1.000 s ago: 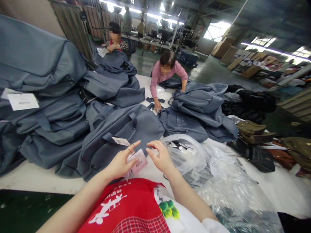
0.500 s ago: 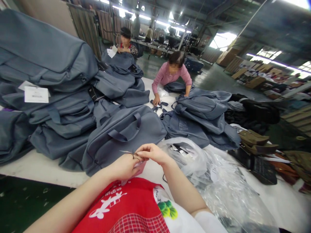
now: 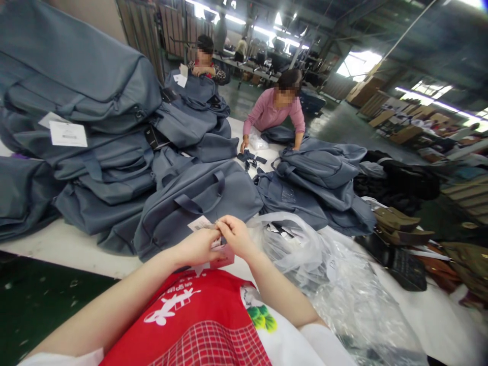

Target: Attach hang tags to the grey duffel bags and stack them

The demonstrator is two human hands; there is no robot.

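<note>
My left hand is closed around paper tags, over the table's near edge. A white tag sticks up beyond its fingers, and a pinkish-red card hangs below them. Touching it, my right hand pinches at the top of the tags; whatever sits between its fingertips is too small to make out. Just beyond both hands lies a blue-grey bag with two loop handles.
More blue-grey bags are piled on the left, one with a white tag. Clear plastic bags cover the right side. Across the white table, a person in pink handles dark straps; another person stands behind bags.
The white tag now shows its face beyond my left hand, and the red card shows more below. Dark cords seen over my left fingers are no longer distinct. The view has shifted slightly.
</note>
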